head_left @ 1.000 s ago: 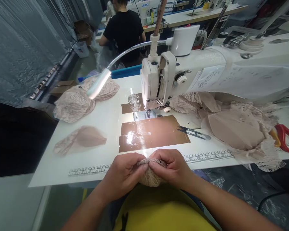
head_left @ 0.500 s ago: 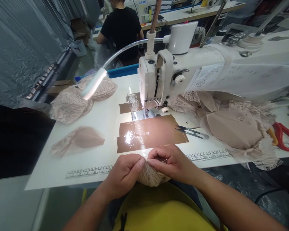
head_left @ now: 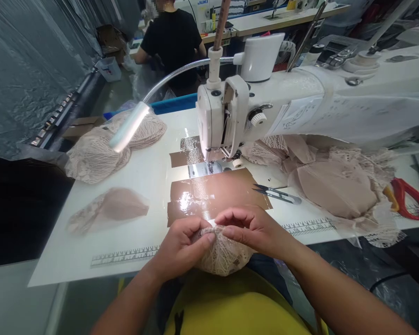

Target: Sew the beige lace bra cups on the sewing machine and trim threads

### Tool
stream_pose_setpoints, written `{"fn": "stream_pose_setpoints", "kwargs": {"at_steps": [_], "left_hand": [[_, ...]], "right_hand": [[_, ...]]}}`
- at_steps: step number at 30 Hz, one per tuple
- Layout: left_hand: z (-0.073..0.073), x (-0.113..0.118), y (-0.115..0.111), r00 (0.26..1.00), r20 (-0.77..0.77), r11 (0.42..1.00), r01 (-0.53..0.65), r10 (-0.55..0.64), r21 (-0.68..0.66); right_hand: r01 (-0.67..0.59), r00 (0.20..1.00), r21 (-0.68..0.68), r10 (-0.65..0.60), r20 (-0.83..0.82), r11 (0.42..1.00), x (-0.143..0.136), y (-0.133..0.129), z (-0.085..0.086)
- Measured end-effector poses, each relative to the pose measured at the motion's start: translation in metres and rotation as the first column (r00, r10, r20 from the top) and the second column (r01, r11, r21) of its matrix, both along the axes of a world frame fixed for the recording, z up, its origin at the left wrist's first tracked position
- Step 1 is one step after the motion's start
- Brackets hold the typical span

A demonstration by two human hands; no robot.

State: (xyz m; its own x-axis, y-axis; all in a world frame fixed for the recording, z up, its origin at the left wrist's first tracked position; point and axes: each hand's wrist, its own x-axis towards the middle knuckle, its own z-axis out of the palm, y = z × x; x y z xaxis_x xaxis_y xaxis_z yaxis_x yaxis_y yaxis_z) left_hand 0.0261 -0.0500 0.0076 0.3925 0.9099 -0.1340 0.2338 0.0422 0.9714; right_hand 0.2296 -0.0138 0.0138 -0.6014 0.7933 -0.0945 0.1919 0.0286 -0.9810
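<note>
A beige lace cup piece (head_left: 225,256) hangs rounded at the table's front edge, between my hands. My left hand (head_left: 186,246) pinches its upper edge between thumb and fingers. At the same edge, my right hand (head_left: 251,230) has its thumb on the lace and its fingers curled over the top; part of its grip is hidden. Just beyond, brown tape (head_left: 212,190) covers the bed of the white sewing machine (head_left: 214,121). Thread snips (head_left: 277,193) lie on the tape's right end.
Stacked lace cups (head_left: 97,156) sit at the back left, under a lamp (head_left: 131,125). A single sheer piece (head_left: 115,207) lies nearer. Piled beige fabric (head_left: 338,186) and red-handled scissors (head_left: 410,200) are on the right. A person in black (head_left: 171,44) sits beyond the table.
My right hand has opened a little and shifted along the edge. More of the lace cup shows between my hands. The view has shifted slightly.
</note>
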Motion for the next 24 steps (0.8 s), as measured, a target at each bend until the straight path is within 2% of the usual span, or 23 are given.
{"fn": "stream_pose_setpoints", "kwargs": {"at_steps": [4,9,13,16,20,22,24], "left_hand": [[0.000,0.001,0.005,0.999,0.033,0.999,0.042,-0.041,-0.020],[0.004,-0.002,0.011,0.967,0.245,0.975,0.118,-0.070,-0.188],[0.005,0.000,0.015,0.961,0.272,0.978,0.091,-0.037,-0.187],[0.000,0.009,0.016,0.932,0.350,0.945,0.027,0.094,-0.325],[-0.002,0.009,0.020,0.847,0.399,0.821,-0.076,0.353,-0.566],[0.006,-0.006,0.024,0.818,0.350,0.792,-0.194,0.457,-0.579],[0.021,-0.030,0.028,0.797,0.254,0.787,-0.387,0.547,-0.480]], "right_hand": [[-0.010,0.997,0.031,0.008,0.073,0.999,-0.001,0.003,0.005],[-0.002,1.000,-0.050,0.001,-0.015,0.999,-0.001,0.006,0.010],[0.008,0.998,-0.089,-0.014,-0.058,0.996,-0.001,0.009,0.011],[0.010,0.995,-0.099,-0.020,-0.099,0.995,-0.004,0.014,0.009],[0.017,0.993,-0.147,-0.033,-0.111,0.989,-0.005,0.023,0.006],[0.054,0.990,-0.177,-0.076,-0.117,0.983,0.002,0.028,0.005],[0.121,0.983,-0.191,-0.144,-0.112,0.974,0.014,0.033,0.005]]}}
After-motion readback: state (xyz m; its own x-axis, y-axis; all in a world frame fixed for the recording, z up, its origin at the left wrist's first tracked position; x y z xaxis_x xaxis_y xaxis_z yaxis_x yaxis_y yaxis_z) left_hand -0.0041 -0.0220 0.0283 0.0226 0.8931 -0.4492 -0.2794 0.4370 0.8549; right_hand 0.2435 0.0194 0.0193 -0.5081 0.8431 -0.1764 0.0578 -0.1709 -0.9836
